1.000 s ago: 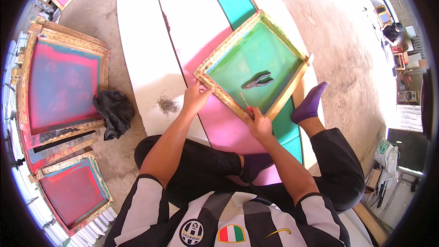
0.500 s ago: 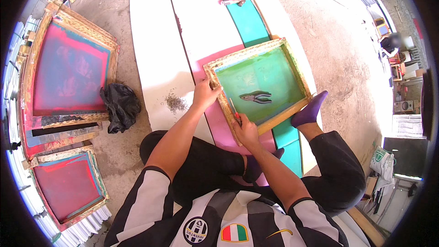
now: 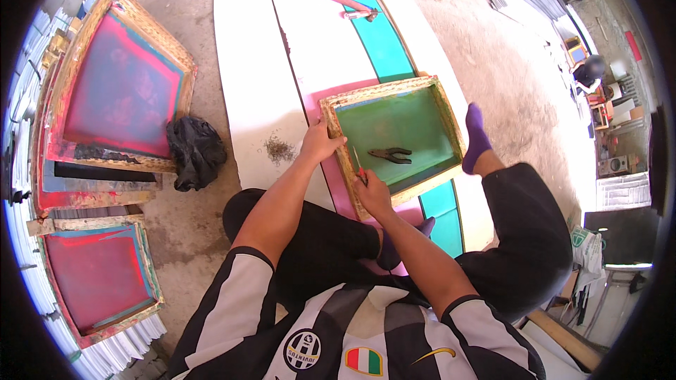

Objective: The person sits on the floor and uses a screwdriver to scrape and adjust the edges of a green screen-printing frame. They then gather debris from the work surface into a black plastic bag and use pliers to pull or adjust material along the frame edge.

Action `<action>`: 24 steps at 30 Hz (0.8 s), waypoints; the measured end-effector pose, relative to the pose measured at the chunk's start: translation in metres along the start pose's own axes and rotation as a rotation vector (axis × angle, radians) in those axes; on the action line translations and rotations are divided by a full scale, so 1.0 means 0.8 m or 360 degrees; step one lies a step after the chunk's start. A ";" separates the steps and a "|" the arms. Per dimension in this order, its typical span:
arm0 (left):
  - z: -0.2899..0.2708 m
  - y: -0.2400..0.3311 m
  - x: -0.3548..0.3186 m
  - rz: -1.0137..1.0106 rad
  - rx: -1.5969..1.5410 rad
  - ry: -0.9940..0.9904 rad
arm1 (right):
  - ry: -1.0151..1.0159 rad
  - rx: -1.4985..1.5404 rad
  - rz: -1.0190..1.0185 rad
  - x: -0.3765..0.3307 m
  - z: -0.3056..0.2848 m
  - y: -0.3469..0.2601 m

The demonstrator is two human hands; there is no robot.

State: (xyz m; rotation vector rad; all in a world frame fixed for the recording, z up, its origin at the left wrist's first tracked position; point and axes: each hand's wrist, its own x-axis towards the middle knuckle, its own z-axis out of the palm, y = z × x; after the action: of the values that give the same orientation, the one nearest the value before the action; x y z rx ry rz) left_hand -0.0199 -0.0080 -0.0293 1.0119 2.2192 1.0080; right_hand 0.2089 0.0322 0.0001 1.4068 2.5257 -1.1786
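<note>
A wooden screen-printing frame (image 3: 335, 142) with green mesh (image 3: 394, 123) lies at a slant on the boards in front of me. My left hand (image 3: 320, 142) is closed on its left side rail, thumb over the wood. Close to the same rail's near end, my right hand (image 3: 372, 193) grips a slim screwdriver-like tool (image 3: 362, 172) with a red handle. Its thin shaft points away from me along the rail's inner edge; the tip is hard to make out. Dark-handled pliers (image 3: 391, 155) rest on the mesh, with neither hand touching them.
A hammer (image 3: 345, 1) with a pinkish handle lies at the boards' far end. Small dark debris (image 3: 279, 148) is scattered left of the frame. A black plastic bag (image 3: 196, 153) and red-stained frames (image 3: 98, 274) stand at left. My purple-socked foot (image 3: 477, 134) is by the frame's right side.
My foot has shifted up along the frame's right side, off its near corner. The mesh and pliers look darker. Both hands keep their places on the left rail.
</note>
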 end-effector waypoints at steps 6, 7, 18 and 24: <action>-0.007 0.011 0.007 -0.0084 -0.0191 -0.0254 | 0.0139 0.0081 -0.0060 -0.009 0.011 -0.010; -0.006 0.016 0.006 -0.0082 -0.0204 -0.0188 | 0.0192 0.0124 -0.0099 -0.004 0.008 -0.007; 0.027 0.035 0.007 -0.0302 0.0030 0.0115 | 0.0234 -0.0447 -0.0761 0.174 -0.105 -0.042; 0.022 0.039 0.010 -0.0361 0.0083 0.0076 | -0.0082 -0.0786 -0.0843 0.213 -0.115 -0.065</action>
State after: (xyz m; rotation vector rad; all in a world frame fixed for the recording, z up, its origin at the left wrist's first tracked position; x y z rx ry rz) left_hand 0.0002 0.0192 -0.0164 0.7433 2.3471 0.8858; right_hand 0.0993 0.1960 0.0371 0.6121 2.9521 -0.5251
